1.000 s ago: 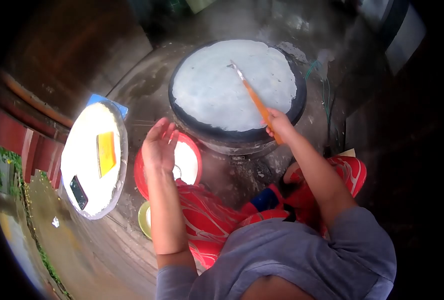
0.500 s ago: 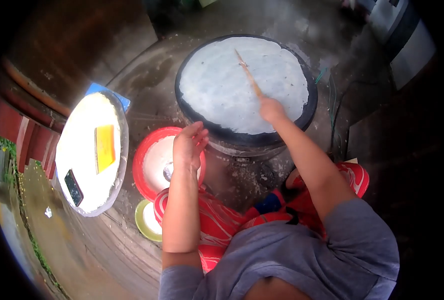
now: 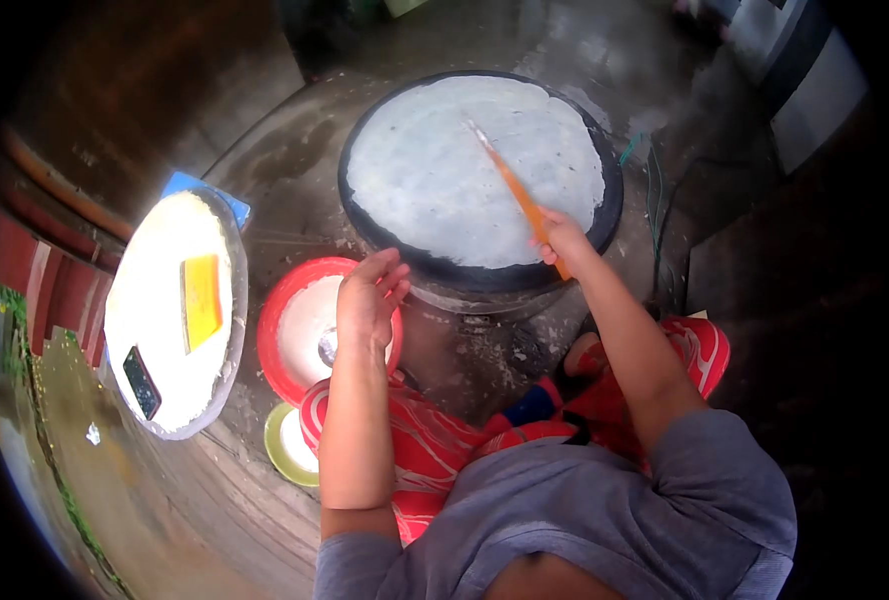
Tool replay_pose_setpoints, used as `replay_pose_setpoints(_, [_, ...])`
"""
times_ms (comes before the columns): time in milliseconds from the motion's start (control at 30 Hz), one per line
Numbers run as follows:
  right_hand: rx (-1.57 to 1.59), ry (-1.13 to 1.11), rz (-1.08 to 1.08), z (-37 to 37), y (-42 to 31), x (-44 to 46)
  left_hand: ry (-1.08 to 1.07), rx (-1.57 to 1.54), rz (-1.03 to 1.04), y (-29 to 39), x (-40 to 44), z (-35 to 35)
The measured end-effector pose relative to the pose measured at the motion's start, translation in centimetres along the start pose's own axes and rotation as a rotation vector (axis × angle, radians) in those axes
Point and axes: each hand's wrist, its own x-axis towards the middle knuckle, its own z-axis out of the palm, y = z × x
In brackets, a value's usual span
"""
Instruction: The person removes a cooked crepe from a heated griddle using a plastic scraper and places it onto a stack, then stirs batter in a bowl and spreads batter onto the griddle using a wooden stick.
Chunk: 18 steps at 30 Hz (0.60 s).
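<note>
Shallow green bowl (image 3: pixel 276 452), white contents: stands to the near left of the round black griddle (image 3: pixel 495 279), well apart from it.

Round red basin (image 3: pixel 271 325), pale contents, metal ladle (image 3: pixel 329 346) inside: stands between bowl and griddle.

Left hand (image 3: pixel 369 297): hangs above the basin's edge, near the griddle's near-left rim. Fingers loosely curled, slightly parted; nothing visible in the grasp.

Broad round white tray (image 3: pixel 235 285), bearing a yellow slab (image 3: pixel 203 302) and a dark phone-like rectangle (image 3: pixel 142 382): sits well left of the griddle.

Slim orange-brown stick (image 3: pixel 515 190), probably wooden, tip whitened: slants from the griddle's near-right rim over its middle. Likely light and stiff, perhaps slippery at the tip; best gripped at the broad lower end.

Right hand (image 3: pixel 565 241): at the griddle's near-right rim. Fingers clamped around the stick, butt jutting out below.

Thin, round white sheet (image 3: pixel 445 170): covers most of the griddle's top. Probably soft, floppy, easily torn; best taken by an edge. Contact with the stick's tip: cannot tell.
</note>
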Motion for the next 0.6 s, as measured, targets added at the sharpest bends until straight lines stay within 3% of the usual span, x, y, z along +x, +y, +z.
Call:
replay_pose_setpoints(133, [0.016,0.102,-0.019,-0.1,-0.3,1.1,-0.003,0.002,0.001,0.0,-0.2,-0.2])
replay_pose_setpoints(233, [-0.147,0.095,-0.049,0.0,0.9,3.1,0.007,0.008,-0.001,0.0,-0.2,-0.1])
replay_pose_setpoints(300, [-0.877,0.283,-0.411,0.3,2.1,4.5,0.001,0.004,0.002,0.0,-0.2,-0.2])
replay_pose_setpoints(333, [-0.875,0.282,-0.407,0.9,1.1,3.6,-0.007,0.003,0.004,-0.1,-0.1,-0.2])
replay_pose_setpoints(400, [-1.207,0.235,-0.207,2.6,-1.0,2.1,-0.003,0.001,0.002,-0.2,-0.1,-0.2])
replay_pose_setpoints(533, [-1.178,0.240,-0.231,3.8,-1.0,1.8,-0.006,0.002,-0.001,-0.3,-0.4,-0.1])
replay_pose_setpoints(600, [-1.121,0.166,-0.356,3.5,-0.3,1.5,-0.013,-0.006,-0.003,-0.4,-0.3,-0.1])
